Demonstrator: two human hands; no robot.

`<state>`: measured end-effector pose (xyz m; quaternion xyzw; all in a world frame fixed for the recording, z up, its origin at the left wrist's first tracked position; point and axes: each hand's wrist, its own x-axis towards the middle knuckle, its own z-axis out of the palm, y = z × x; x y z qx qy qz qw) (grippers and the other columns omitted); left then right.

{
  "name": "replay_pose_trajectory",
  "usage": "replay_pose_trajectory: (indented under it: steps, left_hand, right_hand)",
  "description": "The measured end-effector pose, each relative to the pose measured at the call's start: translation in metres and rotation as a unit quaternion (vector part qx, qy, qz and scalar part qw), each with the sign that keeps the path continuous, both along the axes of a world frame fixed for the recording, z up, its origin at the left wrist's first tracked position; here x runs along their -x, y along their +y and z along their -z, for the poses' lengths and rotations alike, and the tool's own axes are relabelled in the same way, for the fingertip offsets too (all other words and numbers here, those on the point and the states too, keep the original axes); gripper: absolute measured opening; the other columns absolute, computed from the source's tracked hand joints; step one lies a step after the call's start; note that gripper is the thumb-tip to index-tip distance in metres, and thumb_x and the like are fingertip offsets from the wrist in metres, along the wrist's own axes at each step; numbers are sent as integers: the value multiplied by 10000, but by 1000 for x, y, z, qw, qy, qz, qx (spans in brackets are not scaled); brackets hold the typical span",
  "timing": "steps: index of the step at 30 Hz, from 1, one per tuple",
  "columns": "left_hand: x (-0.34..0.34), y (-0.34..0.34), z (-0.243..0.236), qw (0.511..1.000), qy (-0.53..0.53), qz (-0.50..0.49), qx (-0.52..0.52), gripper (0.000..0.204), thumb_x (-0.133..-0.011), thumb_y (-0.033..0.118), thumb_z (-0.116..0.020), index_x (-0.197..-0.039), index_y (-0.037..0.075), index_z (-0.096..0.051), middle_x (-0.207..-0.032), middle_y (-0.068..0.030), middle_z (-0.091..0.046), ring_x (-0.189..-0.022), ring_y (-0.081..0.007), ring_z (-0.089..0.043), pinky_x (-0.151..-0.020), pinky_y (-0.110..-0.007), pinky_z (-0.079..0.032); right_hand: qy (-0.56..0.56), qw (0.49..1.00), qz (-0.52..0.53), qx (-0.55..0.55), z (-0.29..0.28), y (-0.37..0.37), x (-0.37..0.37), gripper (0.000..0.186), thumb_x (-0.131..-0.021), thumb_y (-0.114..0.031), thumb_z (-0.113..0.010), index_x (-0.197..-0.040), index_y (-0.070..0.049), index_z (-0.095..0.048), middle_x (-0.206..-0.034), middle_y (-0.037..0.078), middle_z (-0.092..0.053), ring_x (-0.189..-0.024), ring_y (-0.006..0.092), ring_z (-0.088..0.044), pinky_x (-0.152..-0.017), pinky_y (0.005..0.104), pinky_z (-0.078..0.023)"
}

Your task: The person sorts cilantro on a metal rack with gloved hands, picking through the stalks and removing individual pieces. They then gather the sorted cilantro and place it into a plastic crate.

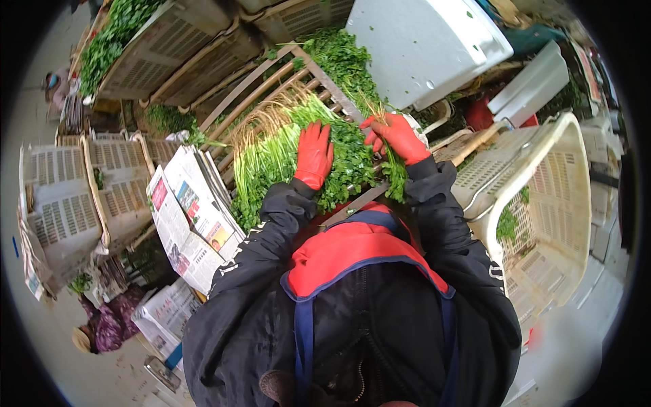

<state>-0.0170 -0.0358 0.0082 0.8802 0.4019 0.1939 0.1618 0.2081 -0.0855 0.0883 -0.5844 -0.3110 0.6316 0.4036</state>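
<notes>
My left hand point(313, 154), in a red glove, lies with fingers stretched out on a pile of leafy greens point(261, 159) with pale green stalks and brown roots. The pile rests on a slatted rack point(336, 95). My right hand point(399, 139), also red-gloved, grips a small bunch of greens point(393, 178) by its upper stems, roots upward and leaves hanging below. A stack of folded newspapers point(193, 210) stands just left of the pile.
Plastic crates point(64, 197) are at left and upper left, some holding greens. An open cream crate point(549, 197) is at right. A white box point(424, 44) sits beyond the rack. Another person point(115, 319) in purple is at lower left; another point(57, 88) is farther back.
</notes>
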Motion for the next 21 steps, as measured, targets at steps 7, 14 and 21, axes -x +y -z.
replay_pose_trajectory:
  steps: [7,14,21]
  left_hand:
    - [3,-7,7,1000,4,-27,-7,472,-823,119,-589,-1270,16,-477,-1324,-241,-419,-1240,-401,-398,-1071,-516,-278]
    - [5,-6,12,1000,0,-25,3,453,-845,113,-579,-1275,19,-471,-1323,-228,-430,-1247,-409,-397,-1080,-510,-272]
    - [20,-5,8,992,-107,-55,21,394,-824,85,-589,-1198,-12,-508,-1274,-223,-475,-1190,-402,-446,-1056,-476,-329]
  right_hand:
    - [-172,983,-44,-49,47,99,39,220,-857,-200,-567,-945,-14,-643,-766,70,-656,-570,111,-570,-486,268,-421]
    - [-489,850,-147,-127,96,142,95,401,-776,-374,-645,-939,-7,-632,-919,230,-645,-890,400,-610,-784,456,-485]
    - [-302,943,8,-138,102,135,74,338,-782,-268,-678,-993,-7,-634,-888,158,-679,-820,220,-652,-717,343,-482]
